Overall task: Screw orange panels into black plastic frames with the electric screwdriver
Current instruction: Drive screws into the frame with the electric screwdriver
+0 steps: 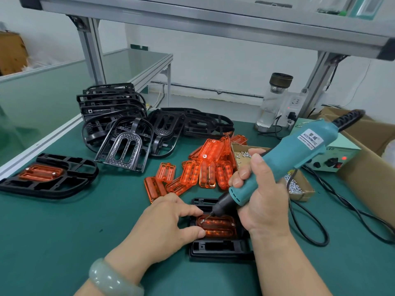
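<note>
A black plastic frame lies on the green mat in front of me with an orange panel seated in it. My left hand presses the panel's left end, thumb and forefinger on either side of a screw. My right hand grips the teal electric screwdriver, tilted, its bit tip on that screw. Another screw head shows at the panel's right end.
Loose orange panels are heaped at the centre, with black frames stacked behind. A finished frame with its panel lies at left. Cardboard screw boxes, a power supply, a cable and a glass bottle stand at right.
</note>
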The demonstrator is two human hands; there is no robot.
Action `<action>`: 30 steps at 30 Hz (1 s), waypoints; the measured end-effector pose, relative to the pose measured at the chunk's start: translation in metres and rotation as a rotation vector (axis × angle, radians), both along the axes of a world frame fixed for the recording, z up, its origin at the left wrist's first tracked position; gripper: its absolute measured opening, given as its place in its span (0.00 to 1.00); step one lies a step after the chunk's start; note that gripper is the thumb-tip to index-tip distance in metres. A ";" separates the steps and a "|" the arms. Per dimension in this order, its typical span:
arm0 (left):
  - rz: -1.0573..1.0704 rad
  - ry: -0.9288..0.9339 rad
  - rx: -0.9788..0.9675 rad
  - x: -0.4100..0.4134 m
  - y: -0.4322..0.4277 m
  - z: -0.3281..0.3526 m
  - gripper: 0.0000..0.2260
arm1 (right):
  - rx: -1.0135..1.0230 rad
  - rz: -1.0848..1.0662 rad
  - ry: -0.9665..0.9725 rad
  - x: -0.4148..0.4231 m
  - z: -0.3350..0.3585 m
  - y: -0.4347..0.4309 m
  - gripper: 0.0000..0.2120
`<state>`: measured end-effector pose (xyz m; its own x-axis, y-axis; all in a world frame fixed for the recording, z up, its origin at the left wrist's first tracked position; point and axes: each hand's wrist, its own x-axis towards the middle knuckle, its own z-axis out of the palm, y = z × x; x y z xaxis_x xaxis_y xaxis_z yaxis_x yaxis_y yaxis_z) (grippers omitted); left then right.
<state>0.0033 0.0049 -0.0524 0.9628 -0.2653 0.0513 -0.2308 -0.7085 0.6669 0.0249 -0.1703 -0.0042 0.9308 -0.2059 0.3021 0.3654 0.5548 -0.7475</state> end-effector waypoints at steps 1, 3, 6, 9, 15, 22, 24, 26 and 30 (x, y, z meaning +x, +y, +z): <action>0.001 0.001 0.003 0.000 0.000 0.000 0.17 | -0.019 0.010 -0.012 0.000 0.001 0.001 0.02; 0.002 0.004 0.006 -0.001 0.000 0.001 0.17 | -0.067 0.038 -0.043 -0.001 0.004 0.004 0.03; 0.001 0.001 0.009 -0.001 0.000 0.001 0.17 | -0.162 0.088 -0.096 -0.001 0.007 0.009 0.05; 0.003 -0.007 0.014 -0.001 -0.001 0.002 0.16 | -0.246 0.150 -0.134 0.001 0.011 0.015 0.05; -0.084 -0.008 0.063 0.001 -0.005 0.018 0.16 | -0.458 0.324 -0.168 0.003 0.022 0.029 0.07; -0.071 0.019 0.096 0.001 -0.006 0.019 0.13 | -0.570 0.473 -0.164 0.002 0.028 0.038 0.11; -0.060 0.011 0.062 -0.001 -0.006 0.018 0.12 | -0.504 0.448 -0.157 0.004 0.027 0.035 0.11; -0.059 0.019 0.022 -0.002 -0.006 0.017 0.12 | -0.421 0.415 -0.135 0.008 0.024 0.030 0.11; -0.045 0.048 0.024 -0.001 -0.004 0.011 0.10 | -0.346 0.395 -0.123 0.012 0.021 0.025 0.07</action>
<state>0.0026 0.0006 -0.0410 0.9509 -0.3094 -0.0014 -0.2313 -0.7139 0.6609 0.0370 -0.1457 0.0164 0.8707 0.2834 0.4019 0.2750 0.3969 -0.8757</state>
